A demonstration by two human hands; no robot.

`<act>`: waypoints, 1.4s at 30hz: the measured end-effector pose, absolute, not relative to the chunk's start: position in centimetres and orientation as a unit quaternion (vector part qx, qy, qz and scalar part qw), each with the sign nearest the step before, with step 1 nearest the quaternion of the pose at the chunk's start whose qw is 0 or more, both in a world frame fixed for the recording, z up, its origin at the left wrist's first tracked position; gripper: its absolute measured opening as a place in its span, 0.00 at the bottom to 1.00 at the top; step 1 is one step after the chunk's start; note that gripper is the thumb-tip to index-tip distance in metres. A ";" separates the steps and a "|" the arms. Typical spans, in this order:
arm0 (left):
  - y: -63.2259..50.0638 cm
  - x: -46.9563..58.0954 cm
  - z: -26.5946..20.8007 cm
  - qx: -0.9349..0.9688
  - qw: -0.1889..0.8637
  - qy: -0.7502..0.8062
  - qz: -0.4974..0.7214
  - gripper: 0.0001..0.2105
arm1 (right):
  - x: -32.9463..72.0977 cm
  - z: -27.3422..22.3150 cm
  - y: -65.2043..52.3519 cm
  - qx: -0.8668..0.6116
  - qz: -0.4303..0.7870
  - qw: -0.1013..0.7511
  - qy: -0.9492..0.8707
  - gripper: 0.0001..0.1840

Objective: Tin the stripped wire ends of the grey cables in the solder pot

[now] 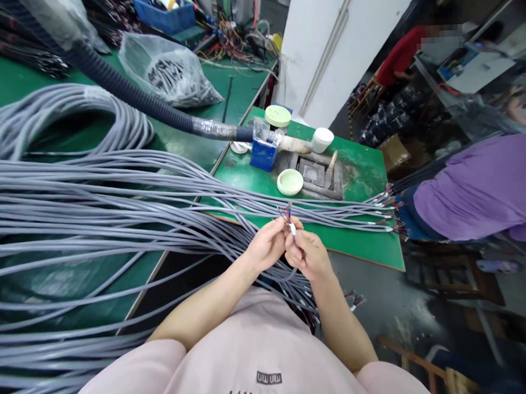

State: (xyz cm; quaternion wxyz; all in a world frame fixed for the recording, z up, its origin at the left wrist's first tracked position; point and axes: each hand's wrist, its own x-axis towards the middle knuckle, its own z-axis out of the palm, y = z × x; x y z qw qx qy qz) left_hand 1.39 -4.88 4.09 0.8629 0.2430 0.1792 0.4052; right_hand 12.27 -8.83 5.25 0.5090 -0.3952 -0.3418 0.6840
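Between my two hands is the end of a grey cable (293, 229), wrapped in white near its tip, with thin coloured wires (287, 212) fanning out upward. My right hand (308, 254) is closed around the cable just below the white part. Fingers of my left hand (268, 242) pinch together at the base of the coloured wires. Many grey cables (193, 194) run from the left under and past my hands. Several of their stripped ends (392, 220) lie at the right edge of the green table.
A dark flexible hose (154, 103) arches to a blue box (263, 153). Beside it are a soldering pot (318, 174), a pale green dish (289, 182) and a white cup (322, 139). Coiled cable (111, 113) and a plastic bag (170, 73) lie left. A person in purple (485, 193) is at right.
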 end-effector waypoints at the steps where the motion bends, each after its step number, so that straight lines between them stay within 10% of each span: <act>1: -5.0 1.3 4.0 0.252 0.866 0.182 0.393 0.19 | 12.2 5.1 -8.8 -0.400 0.685 0.508 -0.336 0.20; 16: -5.0 1.1 3.1 0.430 0.687 0.283 0.513 0.13 | 13.0 9.9 -7.4 -0.585 0.051 0.394 -0.707 0.09; 32: -5.4 1.0 2.6 0.450 0.670 0.287 0.516 0.10 | 14.0 11.8 -7.2 -0.610 0.021 0.574 -0.546 0.19; 42: -5.3 1.4 1.3 0.400 0.731 0.286 0.473 0.16 | 12.3 9.7 -6.8 -0.601 0.045 0.427 -0.674 0.09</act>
